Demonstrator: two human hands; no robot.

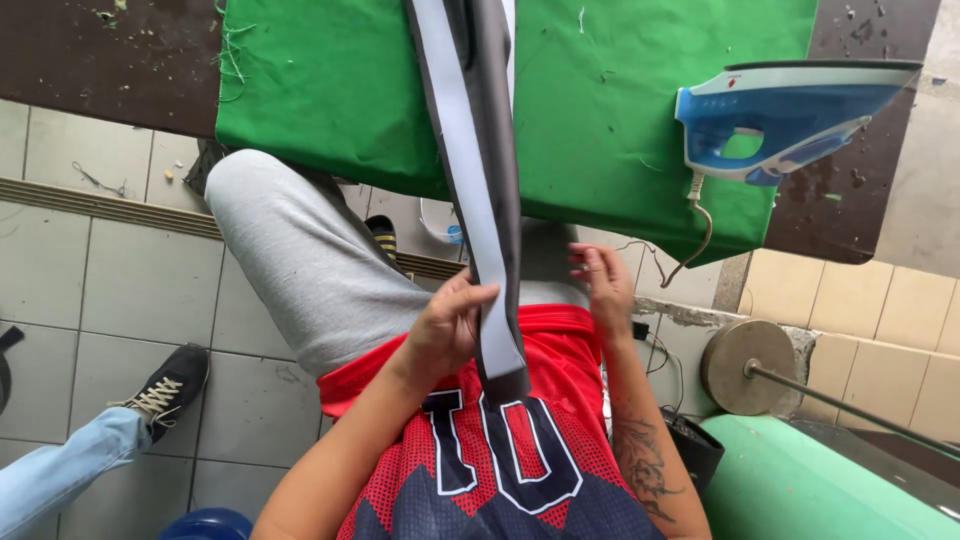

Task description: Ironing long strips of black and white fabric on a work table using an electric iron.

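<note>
A long grey fabric strip with a dark edge (pixel 478 180) runs from the green cloth (pixel 330 90) on the table down to my lap. My left hand (pixel 446 325) pinches the strip near its lower end, thumb on top. My right hand (pixel 603 285) hovers just right of the strip with fingers spread, holding nothing. The strip's end hangs over my red mesh jersey (pixel 500 440).
A blue and white iron (pixel 785 120) stands on the green cloth at the right, its cord hanging down. Another person's leg in jeans and a black shoe (pixel 165 385) is at the left on the tiled floor. A green cylinder (pixel 800 480) lies at lower right.
</note>
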